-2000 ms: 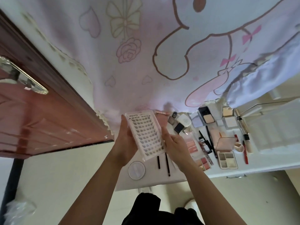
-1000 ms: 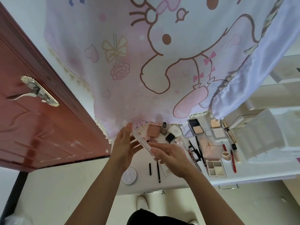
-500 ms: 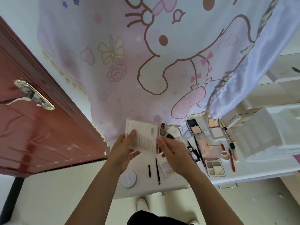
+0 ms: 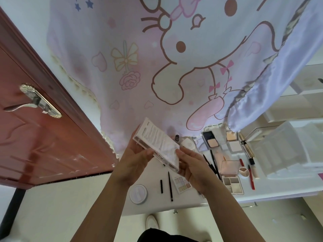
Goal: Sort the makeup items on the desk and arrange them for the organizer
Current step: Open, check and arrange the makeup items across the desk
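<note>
Clear plastic backed with a white printed label, the flat case [image 4: 157, 147] is hanging in the air above the back of the white desk [image 4: 192, 203], touching nothing but my fingers and tilted so that its label side is facing up at me; I am holding it that way, I judge, to be reading what it is before choosing a group for it. My left hand [image 4: 134, 163] is gripping the lower long edge with the fingers curled round it, taking the weight, while my right hand [image 4: 194, 165] is pinching the other end between thumb and fingertips, steering the tilt. Beneath the case the desk is showing the sorting under way: a round white compact [image 4: 138, 191] is sitting near the front edge, two black pencils [image 4: 170, 186] are lying side by side just beside it, and a small pastel palette [image 4: 182, 184] is lying partly hidden by my right wrist. Further right, an open eyeshadow palette [image 4: 233, 184] and other compacts are lying close together, and the white organizer [image 4: 286, 151] is standing at the far right, well apart from the case, so this piece is not yet having a place
</note>
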A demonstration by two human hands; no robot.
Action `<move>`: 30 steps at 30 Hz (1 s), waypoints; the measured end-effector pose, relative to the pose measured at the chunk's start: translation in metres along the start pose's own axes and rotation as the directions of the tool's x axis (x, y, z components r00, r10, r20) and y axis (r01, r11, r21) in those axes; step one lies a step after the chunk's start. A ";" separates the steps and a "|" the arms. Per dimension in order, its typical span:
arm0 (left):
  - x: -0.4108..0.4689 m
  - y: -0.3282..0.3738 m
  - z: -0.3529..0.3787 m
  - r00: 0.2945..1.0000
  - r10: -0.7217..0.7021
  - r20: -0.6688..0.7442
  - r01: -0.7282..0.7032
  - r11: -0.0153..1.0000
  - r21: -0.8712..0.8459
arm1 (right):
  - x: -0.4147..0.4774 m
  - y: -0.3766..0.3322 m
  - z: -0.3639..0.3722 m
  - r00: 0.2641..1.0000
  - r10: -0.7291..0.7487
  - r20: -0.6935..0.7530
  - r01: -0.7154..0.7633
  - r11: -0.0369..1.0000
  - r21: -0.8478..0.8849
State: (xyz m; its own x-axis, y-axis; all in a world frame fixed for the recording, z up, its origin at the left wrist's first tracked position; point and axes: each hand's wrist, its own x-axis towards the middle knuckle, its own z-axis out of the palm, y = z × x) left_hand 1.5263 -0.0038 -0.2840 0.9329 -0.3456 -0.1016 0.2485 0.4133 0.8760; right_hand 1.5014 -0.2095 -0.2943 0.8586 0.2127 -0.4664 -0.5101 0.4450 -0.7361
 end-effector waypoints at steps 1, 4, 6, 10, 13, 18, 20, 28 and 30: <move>0.001 0.000 0.001 1.000 0.008 0.018 -0.007 1.000 -0.010 | 0.000 -0.001 0.001 0.999 0.032 0.015 -0.032 0.999 0.036; 0.005 0.004 0.007 1.000 0.025 0.000 -0.025 0.999 -0.044 | -0.003 -0.005 0.005 0.996 0.072 0.045 -0.073 0.997 0.031; 0.007 0.005 0.010 0.998 0.042 -0.047 -0.044 0.998 -0.037 | -0.005 -0.006 0.005 0.998 0.038 0.046 -0.036 0.998 -0.058; 0.009 0.006 0.015 0.992 0.061 -0.111 -0.061 0.998 -0.004 | -0.007 -0.002 0.002 0.976 -0.092 0.198 0.175 0.873 -0.455; 0.007 0.005 0.019 0.989 0.057 -0.134 -0.053 0.998 0.034 | -0.011 -0.005 0.005 0.963 -0.148 0.225 0.247 0.816 -0.523; 0.003 0.004 0.025 0.990 0.046 -0.137 -0.025 0.988 0.151 | -0.015 -0.005 0.004 0.933 -0.291 0.212 0.360 0.732 -0.578; 0.003 0.005 0.028 0.990 0.042 -0.133 -0.020 0.987 0.160 | -0.014 -0.002 0.004 0.921 -0.337 0.196 0.388 0.744 -0.544; 0.005 0.009 0.027 0.971 -0.049 -0.236 0.079 0.990 0.117 | -0.014 -0.010 0.001 0.941 -0.339 0.021 0.306 0.818 -0.488; 0.004 0.009 0.024 0.946 -0.138 -0.294 0.132 0.990 -0.039 | -0.013 -0.012 0.000 0.918 -0.390 -0.073 0.306 0.814 -0.494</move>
State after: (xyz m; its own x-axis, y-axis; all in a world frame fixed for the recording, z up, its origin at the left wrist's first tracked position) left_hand 1.5264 -0.0216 -0.2655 0.9247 -0.1366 -0.3554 0.3798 0.3963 0.8359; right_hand 1.4968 -0.2180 -0.2795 0.9834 -0.0419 -0.1767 -0.1770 -0.0027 -0.9842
